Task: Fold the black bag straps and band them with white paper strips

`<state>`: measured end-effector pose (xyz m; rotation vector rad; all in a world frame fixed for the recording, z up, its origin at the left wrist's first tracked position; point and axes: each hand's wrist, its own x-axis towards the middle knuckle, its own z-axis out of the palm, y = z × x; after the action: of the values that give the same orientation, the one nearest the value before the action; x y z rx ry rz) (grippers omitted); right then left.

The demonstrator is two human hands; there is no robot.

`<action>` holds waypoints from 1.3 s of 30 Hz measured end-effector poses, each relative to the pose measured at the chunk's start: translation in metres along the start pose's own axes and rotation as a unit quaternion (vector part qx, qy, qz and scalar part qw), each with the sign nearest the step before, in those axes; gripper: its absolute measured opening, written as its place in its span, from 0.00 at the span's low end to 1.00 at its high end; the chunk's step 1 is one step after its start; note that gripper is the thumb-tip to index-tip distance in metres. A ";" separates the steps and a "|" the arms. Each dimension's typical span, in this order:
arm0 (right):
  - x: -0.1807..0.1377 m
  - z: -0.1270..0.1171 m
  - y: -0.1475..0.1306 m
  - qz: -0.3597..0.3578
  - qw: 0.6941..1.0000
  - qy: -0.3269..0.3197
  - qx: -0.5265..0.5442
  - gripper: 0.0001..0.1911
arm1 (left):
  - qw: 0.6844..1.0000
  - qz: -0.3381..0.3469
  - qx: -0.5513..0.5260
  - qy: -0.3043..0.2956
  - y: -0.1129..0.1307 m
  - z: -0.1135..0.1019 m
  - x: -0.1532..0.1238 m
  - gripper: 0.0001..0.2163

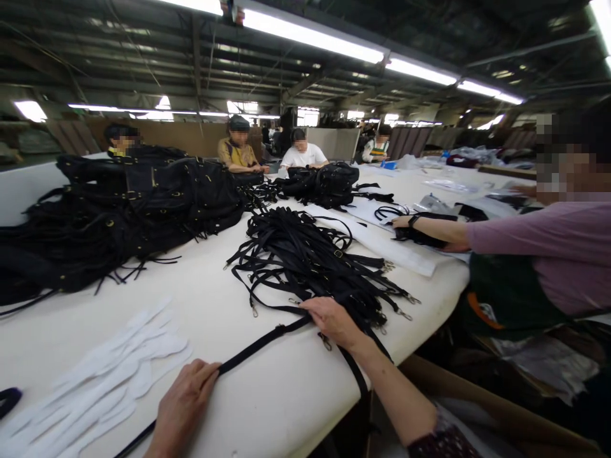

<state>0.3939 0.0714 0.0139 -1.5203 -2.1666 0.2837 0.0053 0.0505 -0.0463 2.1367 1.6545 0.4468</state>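
Observation:
A black bag strap point(258, 346) runs taut over the white table between my two hands. My left hand point(189, 391) is closed round it near the front of the table, and the strap's tail comes out below that hand. Fingers pressed together, my right hand point(334, 321) grips the strap farther right, at the near edge of a heap of black straps point(296, 251). Metal snap hooks point(405, 314) stick out along the heap's right side. Another length of strap point(354, 372) hangs down over the table edge beneath my right wrist.
White paper strips point(109, 375) lie spread at left. A large pile of black bags point(138, 197) fills the back left, with more bags point(324, 181) at the centre back. To the right, a co-worker in a purple sleeve point(515, 222) handles a black item. Several people sit across the table.

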 end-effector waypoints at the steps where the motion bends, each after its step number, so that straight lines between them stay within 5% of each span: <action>1: -0.007 -0.016 0.011 0.011 1.000 0.006 -0.012 0.19 | 1.000 -0.001 -0.001 0.000 0.000 0.001 0.000 0.15; 7: -0.040 -0.073 0.048 0.039 0.982 -0.049 -0.177 0.13 | 1.000 0.003 0.004 0.016 0.000 0.002 0.000 0.13; 15: -0.031 -0.068 0.039 0.087 0.980 -0.063 -0.167 0.12 | 0.999 0.019 0.021 0.021 0.007 -0.004 0.002 0.11; 27: -0.014 -0.078 0.062 0.144 0.964 -0.143 -0.170 0.14 | 0.997 0.020 0.058 0.049 0.022 -0.014 0.002 0.10; 31: -0.005 -0.086 0.030 0.190 0.949 -0.200 -0.155 0.17 | 0.997 0.018 0.054 0.050 0.021 -0.016 0.004 0.10; 34: 0.000 -0.077 -0.015 0.175 0.950 -0.258 -0.002 0.23 | 0.998 0.017 0.049 0.045 0.020 -0.017 0.005 0.09; 39: 0.009 -0.015 -0.110 0.130 0.882 -0.370 0.260 0.11 | 0.998 0.016 0.040 0.036 0.018 -0.021 0.006 0.09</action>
<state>0.3078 0.0384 0.0757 -1.5015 -2.0920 1.6265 0.0119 0.0552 -0.0190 2.2316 1.7056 0.4800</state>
